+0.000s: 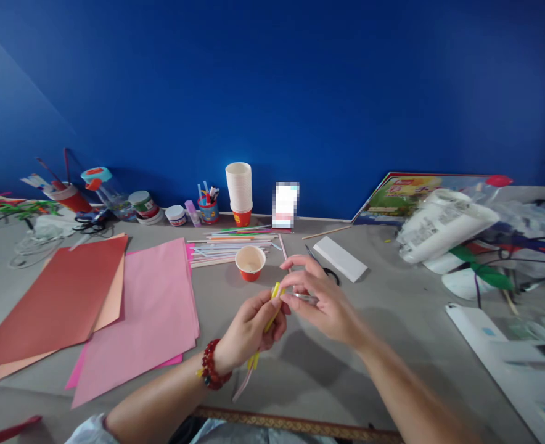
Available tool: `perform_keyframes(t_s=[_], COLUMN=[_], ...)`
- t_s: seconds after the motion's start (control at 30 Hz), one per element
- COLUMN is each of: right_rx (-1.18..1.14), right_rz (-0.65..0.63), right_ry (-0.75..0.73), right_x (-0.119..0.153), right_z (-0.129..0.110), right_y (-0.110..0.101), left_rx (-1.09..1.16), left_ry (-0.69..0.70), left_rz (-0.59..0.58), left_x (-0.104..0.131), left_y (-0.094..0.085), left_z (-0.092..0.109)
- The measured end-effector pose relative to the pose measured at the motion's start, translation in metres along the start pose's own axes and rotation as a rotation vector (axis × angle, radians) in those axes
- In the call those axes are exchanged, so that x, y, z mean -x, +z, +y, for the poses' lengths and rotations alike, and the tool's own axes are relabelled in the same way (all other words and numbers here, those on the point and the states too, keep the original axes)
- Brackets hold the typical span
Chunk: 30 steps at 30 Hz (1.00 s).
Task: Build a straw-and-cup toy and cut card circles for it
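Yellow straw bundle (270, 322): clamped between thumb and fingers of left hand (250, 324). Right hand (325, 305) just beside bundle's upper end, fingers at silvery object (306, 298); whether clamped, we cannot tell. Pale tails (242, 383) trail below left grip. We judge bundle light, springy, smooth, easily crushed; hold at mid-length, pressure light, upper end exposed.

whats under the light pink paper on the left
Bright pink paper peeks out from under the light pink paper at its lower left, bottom and upper right edges. The rest is covered, so whether anything else lies beneath cannot be seen.
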State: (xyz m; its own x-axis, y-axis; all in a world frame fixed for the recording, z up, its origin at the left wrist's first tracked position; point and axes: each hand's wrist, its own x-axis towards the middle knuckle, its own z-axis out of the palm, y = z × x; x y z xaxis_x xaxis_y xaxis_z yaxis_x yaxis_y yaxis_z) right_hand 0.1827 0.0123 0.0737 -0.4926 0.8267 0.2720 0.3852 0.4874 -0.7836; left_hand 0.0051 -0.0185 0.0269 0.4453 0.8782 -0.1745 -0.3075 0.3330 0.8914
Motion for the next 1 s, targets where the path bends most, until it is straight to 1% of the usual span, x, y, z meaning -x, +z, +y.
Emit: perform_keyframes(t_s=[0.07, 0.13, 0.37, 0.53, 0.6, 0.67, 0.73, 0.83, 1.0], right_rx=[0.043, 0.120, 0.427, 0.524, 0.483, 0.379, 0.268, 0.163, 0.056], right_rz=[-0.074, -0.116, -0.163, -0.192, -0.191, -0.167, -0.117, -0.059, -0.049], right_ry=[-0.065, -0.090, -0.100, -0.084, -0.082, -0.061, 0.004, 0.114, 0.167], right_x=[0.000, -0.001, -0.001, -0.001, 0.000, 0.000, 0.001, 0.004, 0.003], right_z=[-0.002, -0.002, -0.007, -0.011, -0.010, -0.008, -0.005, -0.002, -0.004], right_y=[-0.002, -0.003, -0.001, 0.000, 0.000, -0.001, -0.002, -0.002, -0.002], left_rx=[0.019, 0.002, -0.144, -0.167, -0.154, -0.126, -0.094, -0.060, 0.023], left_ry=[-0.007, -0.008, 0.007, 0.010, 0.012, 0.018, 0.036, 0.081, 0.163], left_rz=[-0.021, -0.025, 0.012, -0.004, -0.009, -0.002, 0.010, 0.015, 0.011], left_x=[0.000, 0.000, -0.001, -0.002, -0.002, -0.001, -0.001, 0.000, 0.000], left_y=[0.000, 0.000, 0.001, 0.000, 0.000, 0.001, 0.001, 0.001, 0.001], left_z=[0.001, 0.002, -0.001, -0.004, -0.004, -0.003, -0.001, 0.002, 0.003])
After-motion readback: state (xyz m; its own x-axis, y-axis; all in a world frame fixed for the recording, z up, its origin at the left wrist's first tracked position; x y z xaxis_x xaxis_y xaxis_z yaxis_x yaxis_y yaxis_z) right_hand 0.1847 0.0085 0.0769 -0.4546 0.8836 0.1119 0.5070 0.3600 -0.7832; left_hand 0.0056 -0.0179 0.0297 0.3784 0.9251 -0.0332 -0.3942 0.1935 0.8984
